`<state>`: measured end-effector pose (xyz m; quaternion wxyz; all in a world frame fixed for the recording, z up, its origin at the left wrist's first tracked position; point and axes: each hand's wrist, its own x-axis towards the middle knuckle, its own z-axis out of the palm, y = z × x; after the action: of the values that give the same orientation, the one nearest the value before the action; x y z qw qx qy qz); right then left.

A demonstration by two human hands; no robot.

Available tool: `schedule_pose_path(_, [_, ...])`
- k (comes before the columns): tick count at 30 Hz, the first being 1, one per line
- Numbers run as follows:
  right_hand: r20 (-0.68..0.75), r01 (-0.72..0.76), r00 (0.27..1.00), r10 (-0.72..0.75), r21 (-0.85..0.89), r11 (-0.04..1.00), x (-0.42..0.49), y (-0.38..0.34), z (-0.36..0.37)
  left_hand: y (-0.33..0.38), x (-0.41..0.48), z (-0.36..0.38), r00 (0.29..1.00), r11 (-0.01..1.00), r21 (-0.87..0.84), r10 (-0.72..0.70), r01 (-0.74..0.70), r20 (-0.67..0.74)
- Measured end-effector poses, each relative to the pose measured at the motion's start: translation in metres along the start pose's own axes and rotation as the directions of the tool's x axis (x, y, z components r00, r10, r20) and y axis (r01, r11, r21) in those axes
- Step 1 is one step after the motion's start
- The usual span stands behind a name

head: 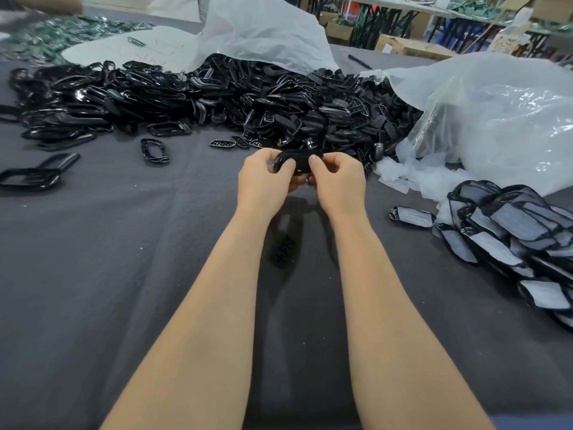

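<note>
Black shell (297, 161) — glossy, oval, rounded at the ends — sits raised above the grey bench (124, 243), just in front of the heap of black parts (217, 97). I see my left hand (263, 181) and right hand (336, 181) both pinching it, thumbs on top, one at each end.

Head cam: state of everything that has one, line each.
black shell: held off the cloth by both hands
left hand: curled on shell's left end
right hand: curled on its right end
white bag: open
black parts pile: loose, spilling from white bag
clear bag: crumpled
wrapped pieces: stacked, one apart
button pad: flat on cloth between forearms
</note>
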<state>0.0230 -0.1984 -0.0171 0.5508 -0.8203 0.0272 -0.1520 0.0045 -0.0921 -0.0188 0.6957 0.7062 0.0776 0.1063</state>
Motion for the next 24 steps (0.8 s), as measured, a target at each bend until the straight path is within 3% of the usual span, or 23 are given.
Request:
schedule_pose_path(2, [-0.032, 0.031, 0.999, -0.032, -0.043, 0.999, -0.002, -0.001, 0.001, 0.000, -0.001, 0.000, 1.000, 1.000, 0.007, 0.013, -0.013, 0.000])
schedule_pose_path(5, [-0.048, 0.011, 0.999, -0.009, 0.049, 0.999, -0.004, -0.002, 0.001, -0.001, 0.001, 0.001, 1.000, 1.000, 0.008, 0.023, -0.023, -0.019])
schedule_pose_path(9, [-0.227, -0.033, 0.972, 0.062, 0.128, 0.991, 0.003, -0.002, -0.013, 0.001, 0.008, -0.008, 0.965, 0.978, -0.209, -0.037, -0.018, -0.258])
schedule_pose_path(12, [-0.320, -0.059, 0.946, 0.048, -0.027, 0.998, 0.005, 0.002, -0.024, 0.003, 0.011, -0.017, 0.903, 0.919, -0.391, -0.121, -0.055, -0.412])
schedule_pose_path(17, [-0.079, 0.012, 0.996, -0.040, -0.330, 0.944, 0.000, 0.004, -0.015, 0.004, 0.011, -0.015, 0.873, 0.887, -0.456, -0.170, -0.066, -0.457])
schedule_pose_path(21, [0.134, 0.263, 0.965, -0.226, -0.500, 0.825, -0.005, -0.002, 0.001, 0.005, 0.011, -0.014, 0.873, 0.878, -0.476, -0.190, -0.054, -0.450])
schedule_pose_path(24, [0.335, 0.319, 0.934, -0.121, -0.637, 0.702, -0.013, -0.001, 0.019, 0.005, 0.009, -0.013, 0.873, 0.873, -0.484, -0.185, -0.065, -0.451])
